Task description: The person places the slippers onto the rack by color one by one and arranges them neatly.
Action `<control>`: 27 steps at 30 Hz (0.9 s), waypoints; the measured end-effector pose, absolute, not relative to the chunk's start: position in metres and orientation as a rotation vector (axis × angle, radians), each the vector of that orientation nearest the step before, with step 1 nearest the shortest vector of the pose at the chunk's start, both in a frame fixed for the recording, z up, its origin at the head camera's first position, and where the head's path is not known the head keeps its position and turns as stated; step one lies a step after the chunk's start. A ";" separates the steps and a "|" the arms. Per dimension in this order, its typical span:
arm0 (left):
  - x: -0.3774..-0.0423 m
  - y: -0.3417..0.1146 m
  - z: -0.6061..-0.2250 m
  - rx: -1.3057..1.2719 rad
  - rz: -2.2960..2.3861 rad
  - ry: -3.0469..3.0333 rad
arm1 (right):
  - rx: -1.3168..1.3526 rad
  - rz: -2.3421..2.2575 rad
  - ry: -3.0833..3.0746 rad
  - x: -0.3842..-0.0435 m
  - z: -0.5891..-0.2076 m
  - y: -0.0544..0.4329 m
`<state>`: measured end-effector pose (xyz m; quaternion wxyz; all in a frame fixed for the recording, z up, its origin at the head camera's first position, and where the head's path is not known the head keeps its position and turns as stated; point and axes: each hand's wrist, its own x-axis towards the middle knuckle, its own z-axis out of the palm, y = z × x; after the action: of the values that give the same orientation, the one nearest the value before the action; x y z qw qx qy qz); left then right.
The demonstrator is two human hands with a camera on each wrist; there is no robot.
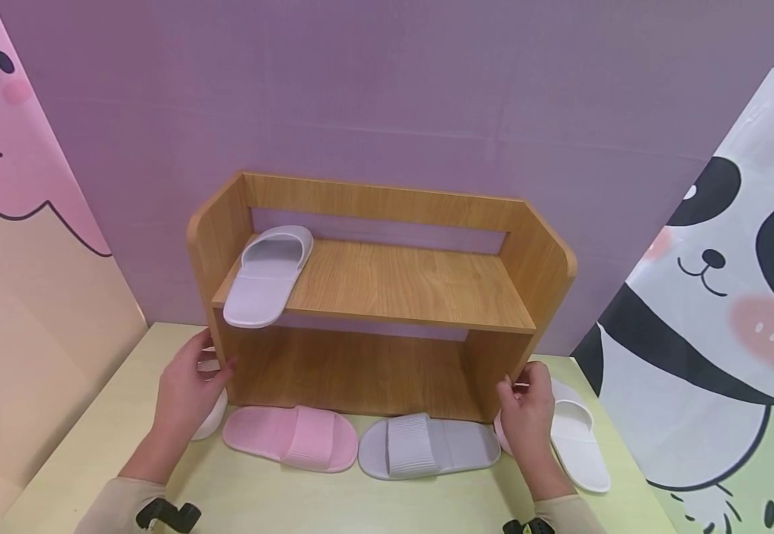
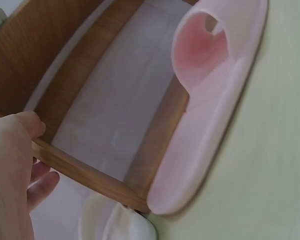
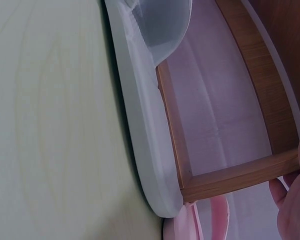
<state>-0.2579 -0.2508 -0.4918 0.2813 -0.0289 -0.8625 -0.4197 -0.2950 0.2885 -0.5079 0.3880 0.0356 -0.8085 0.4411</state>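
Observation:
A two-tier wooden shoe rack (image 1: 387, 278) stands against the purple wall. My left hand (image 1: 185, 382) grips its left side panel low down, thumb on the front edge and fingers round the outer face. On the opposite side, my right hand (image 1: 529, 404) pinches the front edge of the right panel. A lavender slipper (image 1: 260, 293) lies at the left end of the upper shelf, toe to the back and heel over the front edge. Before the rack, a pink slipper (image 1: 253, 430) and a grey slipper (image 1: 463, 445) lie sideways in a row.
Outside the right panel is a white slipper (image 1: 580, 452), and a pink slipper (image 3: 187, 225) shows partly behind that panel. Another white slipper (image 1: 212, 423) is mostly hidden behind my left hand. All these sit on a pale wood table (image 1: 307, 504) with printed panels at both sides.

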 end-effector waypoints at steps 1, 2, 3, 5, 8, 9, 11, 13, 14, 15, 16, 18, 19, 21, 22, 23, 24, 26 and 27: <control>-0.258 -0.251 -0.494 -0.083 -1.116 -2.315 | 0.089 1.122 -2.058 -0.295 -0.508 0.288; -0.259 -0.252 -0.497 -0.093 -1.117 -2.310 | 0.087 1.119 -2.060 -0.295 -0.508 0.288; -0.259 -0.252 -0.498 -0.101 -1.114 -2.304 | 0.086 1.118 -2.061 -0.295 -0.507 0.288; -0.259 -0.253 -0.502 -0.120 -1.114 -2.284 | 0.083 1.114 -2.063 -0.295 -0.507 0.288; -0.259 -0.254 -0.505 -0.134 -1.109 -2.254 | 0.078 1.109 -2.066 -0.296 -0.508 0.288; -0.260 -0.254 -0.506 -0.133 -1.102 -2.250 | 0.077 1.110 -2.067 -0.296 -0.508 0.288; -0.260 -0.254 -0.507 -0.134 -1.090 -2.247 | 0.074 1.112 -2.070 -0.296 -0.509 0.287; -0.260 -0.254 -0.509 -0.134 -1.074 -2.245 | 0.066 1.118 -2.074 -0.296 -0.509 0.287; -0.261 -0.255 -0.510 -0.137 -1.068 -2.240 | 0.061 1.120 -2.076 -0.295 -0.509 0.287; -0.261 -0.255 -0.510 -0.141 -1.061 -2.235 | 0.055 1.122 -2.080 -0.295 -0.509 0.287; -0.262 -0.255 -0.511 -0.147 -1.055 -2.231 | 0.054 1.120 -2.083 -0.295 -0.508 0.287; -0.263 -0.256 -0.512 -0.159 -1.049 -2.226 | 0.060 1.108 -2.088 -0.293 -0.506 0.288; -0.264 -0.257 -0.513 -0.164 -1.048 -2.224 | 0.065 1.103 -2.094 -0.292 -0.505 0.288; -0.266 -0.257 -0.514 -0.172 -1.053 -2.223 | 0.069 1.087 -2.124 -0.288 -0.500 0.290; -0.266 -0.258 -0.515 -0.171 -1.053 -2.225 | 0.066 1.081 -2.148 -0.286 -0.497 0.292; -0.267 -0.257 -0.515 -0.168 -1.055 -2.228 | 0.051 1.077 -2.184 -0.283 -0.495 0.294; -0.267 -0.257 -0.516 -0.164 -1.053 -2.229 | 0.029 1.075 -2.230 -0.280 -0.492 0.295; -0.267 -0.256 -0.516 -0.157 -1.052 -2.227 | -0.023 1.093 -2.339 -0.273 -0.488 0.298; -0.266 -0.256 -0.516 -0.153 -1.047 -2.228 | -0.049 1.111 -2.394 -0.269 -0.487 0.300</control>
<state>-0.2663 -0.2557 -0.5158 0.3312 -0.0583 -0.8523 -0.4007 -0.2689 0.3000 -0.4867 0.2480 -0.0181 -0.8786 0.4078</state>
